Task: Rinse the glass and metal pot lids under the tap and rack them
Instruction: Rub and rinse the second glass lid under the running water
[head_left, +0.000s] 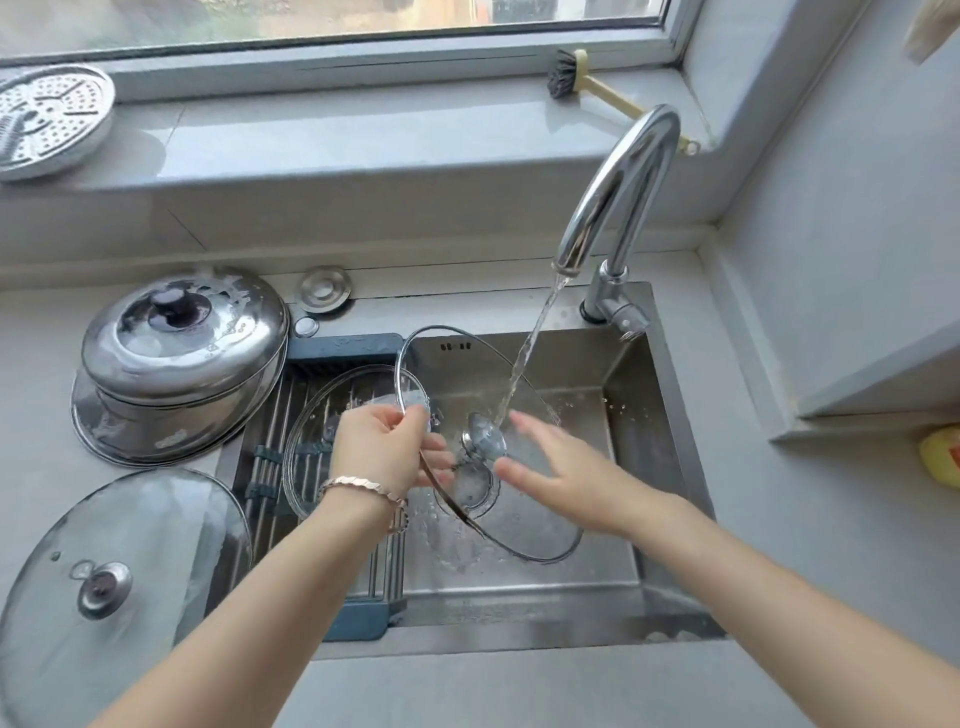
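Note:
My left hand (384, 449) grips the rim of a glass pot lid (524, 519) and holds it tilted over the sink. Water runs from the tap (618, 192) onto the lid's metal knob (485, 436). My right hand (561, 467) lies with its fingers spread on the glass beside the knob. Another glass lid (317, 415) leans on the roll-up rack (270, 467) across the sink's left side. A large glass lid (119, 566) lies on the counter at the lower left. Two metal lids (176, 358), one stacked on the other, sit behind it.
The steel sink (644, 410) is wet, with its drain under the held lid. A perforated steamer tray (47, 119) and a dish brush (587, 85) lie on the window sill. A small round metal cap (323, 288) sits behind the rack. A yellow object (940, 454) is at the right edge.

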